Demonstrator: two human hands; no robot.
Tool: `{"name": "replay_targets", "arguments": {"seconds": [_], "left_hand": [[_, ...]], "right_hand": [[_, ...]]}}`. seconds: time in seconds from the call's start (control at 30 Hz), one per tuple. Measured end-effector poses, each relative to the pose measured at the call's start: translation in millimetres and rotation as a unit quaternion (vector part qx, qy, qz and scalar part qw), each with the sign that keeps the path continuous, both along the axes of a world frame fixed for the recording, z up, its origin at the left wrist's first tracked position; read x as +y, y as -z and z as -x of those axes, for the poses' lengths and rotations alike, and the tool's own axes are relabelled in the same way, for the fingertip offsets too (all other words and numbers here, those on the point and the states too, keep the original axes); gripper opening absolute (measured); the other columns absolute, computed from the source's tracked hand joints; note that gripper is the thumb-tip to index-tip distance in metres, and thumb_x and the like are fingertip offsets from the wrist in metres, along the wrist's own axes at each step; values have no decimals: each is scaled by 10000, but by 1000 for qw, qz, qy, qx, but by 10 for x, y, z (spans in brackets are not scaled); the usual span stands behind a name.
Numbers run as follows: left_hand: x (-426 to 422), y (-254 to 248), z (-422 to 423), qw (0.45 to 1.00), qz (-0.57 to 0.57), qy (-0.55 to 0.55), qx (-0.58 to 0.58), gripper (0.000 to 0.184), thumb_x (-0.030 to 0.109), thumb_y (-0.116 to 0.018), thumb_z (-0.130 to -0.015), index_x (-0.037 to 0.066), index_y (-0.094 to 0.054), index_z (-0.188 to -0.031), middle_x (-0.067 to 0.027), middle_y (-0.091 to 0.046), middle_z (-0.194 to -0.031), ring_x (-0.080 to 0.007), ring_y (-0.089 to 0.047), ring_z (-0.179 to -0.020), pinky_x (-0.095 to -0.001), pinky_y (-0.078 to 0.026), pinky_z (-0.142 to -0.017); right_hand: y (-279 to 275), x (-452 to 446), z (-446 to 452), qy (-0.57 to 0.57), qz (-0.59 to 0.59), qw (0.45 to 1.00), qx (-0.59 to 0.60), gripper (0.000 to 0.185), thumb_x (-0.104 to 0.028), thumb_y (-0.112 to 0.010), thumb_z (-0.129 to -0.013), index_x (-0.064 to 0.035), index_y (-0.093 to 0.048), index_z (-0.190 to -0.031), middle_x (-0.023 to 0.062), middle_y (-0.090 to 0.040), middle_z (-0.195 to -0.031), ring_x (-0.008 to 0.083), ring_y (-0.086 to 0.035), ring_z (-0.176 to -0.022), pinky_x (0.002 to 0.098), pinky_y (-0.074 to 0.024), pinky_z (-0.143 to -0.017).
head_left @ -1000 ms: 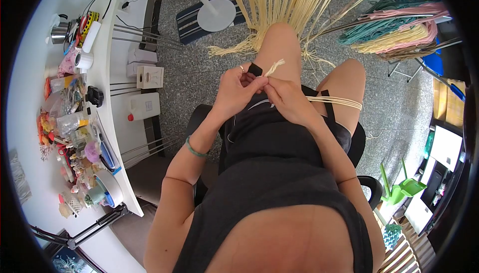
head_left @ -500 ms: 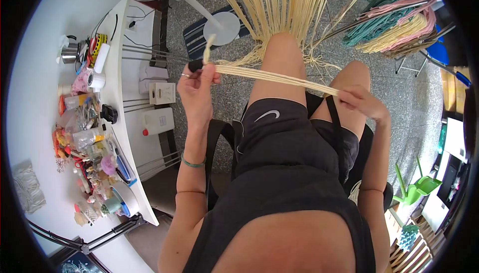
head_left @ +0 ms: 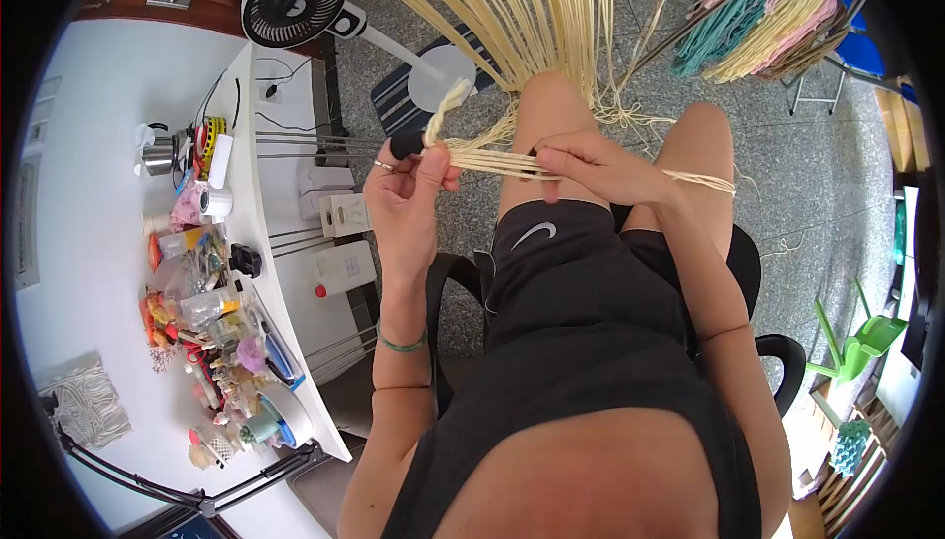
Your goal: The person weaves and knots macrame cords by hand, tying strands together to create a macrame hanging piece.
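Cream-yellow long thin cords (head_left: 492,162) stretch between my two hands, over my left thigh, and their short twisted cream end (head_left: 450,108) pokes up from my left hand (head_left: 405,194). That hand pinches the cords between thumb and fingers; a shiny silver ring (head_left: 383,165) and a soft black finger cover (head_left: 408,145) sit on it. With my right hand (head_left: 610,170) I pinch the same cords further along, thumb and fingers pressed together, and past it they run across my right thigh. Round my left wrist is a thin green bangle (head_left: 402,346). I am wearing black cloth shorts (head_left: 581,234) with a white curved mark, and I sit on a black chair with arms (head_left: 783,357). Just past my knees hangs a big bunch of pale yellow strings (head_left: 551,7), with loose ends down by the speckled grey stone floor (head_left: 787,145). Off to my left is a long white table (head_left: 248,214) full of small things, like a fluffy purple ball (head_left: 252,353). A white plastic jug with a red cap (head_left: 345,268) is just beside its edge. Further off, a black and white round fan (head_left: 295,2) stands ahead on my left, and fat bundles of teal, pink, cream and brown string (head_left: 753,27) hang ahead on my right.
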State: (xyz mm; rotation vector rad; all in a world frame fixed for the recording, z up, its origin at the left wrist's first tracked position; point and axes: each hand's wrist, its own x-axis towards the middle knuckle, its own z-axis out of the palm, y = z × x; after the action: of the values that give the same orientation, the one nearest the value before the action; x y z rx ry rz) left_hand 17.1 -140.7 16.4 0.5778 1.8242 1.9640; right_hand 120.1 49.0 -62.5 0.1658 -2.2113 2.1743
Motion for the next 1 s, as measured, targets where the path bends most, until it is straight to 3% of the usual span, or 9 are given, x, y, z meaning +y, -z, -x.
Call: {"name": "replay_targets", "arguments": {"seconds": [0.17, 0.3, 0.4, 0.47, 0.63, 0.73, 0.8, 0.87, 1.0], "left_hand": [[-121, 135, 171, 999, -41, -18, -13, 94, 48, -567, -862, 5, -574, -945, -30, -579, -823, -80, -529, -673, -196, -448, -613], [-137, 242, 278, 996, -53, -62, -27, 87, 62, -582, -857, 6, -567, -923, -36, -585, -787, -76, -541, -658, -190, -440, -586], [-225, 291, 422, 991, -70, -108, -42, 101, 79, -595, -852, 17, -573, -928, -28, -586, -792, -80, -543, -667, -195, -445, -615], [-275, 282, 481, 991, -73, -107, -38, 103, 79, -595, -852, 17, -574, -931, -28, -586, -794, -81, -542, -666, -197, -445, -620], [-312, 199, 500, 991, -80, -109, -8, 109, 78, -595, -852, 15, -572, -938, -37, -592, -801, -82, -543, -670, -199, -446, -623], [-417, 123, 617, 983, -93, -156, 20, 95, 60, -579, -858, 0, -566, -930, -49, -591, -819, -79, -540, -677, -190, -445, -620], [-625, 211, 848, 982, -91, -161, 29, 89, 60, -573, -862, -3, -564, -925, -50, -588, -825, -77, -540, -683, -179, -437, -606], [-798, 272, 1024, 982, -97, -162, 11, 100, 59, -582, -856, -11, -562, -925, -53, -585, -831, -84, -545, -688, -170, -451, -599], [-995, 401, 1224, 968, -127, -179, -126, 137, 43, -590, -843, -26, -544, -952, -70, -584, -835, -105, -557, -687, -169, -491, -612]], "right_hand": [[-155, 191, -204, 2, 42, 993, -112, 251, -218, -453, -934, -15, -538, -813, -38, -433, -626, 32, -403, -580, 180, -329, -524], [47, 478, -430, 56, -33, 997, -43, 252, -224, -465, -928, -21, -534, -797, -40, -435, -626, 22, -379, -551, 172, -304, -482], [-134, 745, -698, 83, -47, 984, -150, 244, -223, -478, -922, -27, -540, -792, -37, -462, -641, 15, -402, -555, 164, -319, -481], [-151, 892, -847, 69, 2, 966, -247, 246, -230, -491, -915, -31, -560, -789, -33, -477, -629, 20, -409, -531, 169, -324, -469], [-181, 1011, -888, -88, -41, 955, -281, 300, -260, -513, -902, -25, -588, -731, -40, -469, -562, 11, -397, -492, 168, -310, -446], [-206, 1134, -952, -43, -57, 938, -339, 305, -261, -531, -893, -36, -584, -695, -47, -470, -561, 7, -414, -503, 162, -321, -445], [-26, 1390, -1198, 62, -8, 951, -301, 243, -256, -553, -884, -34, -595, -797, -42, -478, -601, 15, -396, -518, 175, -301, -445], [141, 1587, -1521, 267, 17, 916, -298, 213, -248, -565, -877, -36, -592, -886, -39, -476, -629, 10, -375, -516, 170, -268, -441], [221, 2041, -2091, 420, 82, 886, -177, 160, -209, -577, -867, -59, -591, -923, -53, -416, -615, 19, -331, -484, 188, -235, -429]]}}
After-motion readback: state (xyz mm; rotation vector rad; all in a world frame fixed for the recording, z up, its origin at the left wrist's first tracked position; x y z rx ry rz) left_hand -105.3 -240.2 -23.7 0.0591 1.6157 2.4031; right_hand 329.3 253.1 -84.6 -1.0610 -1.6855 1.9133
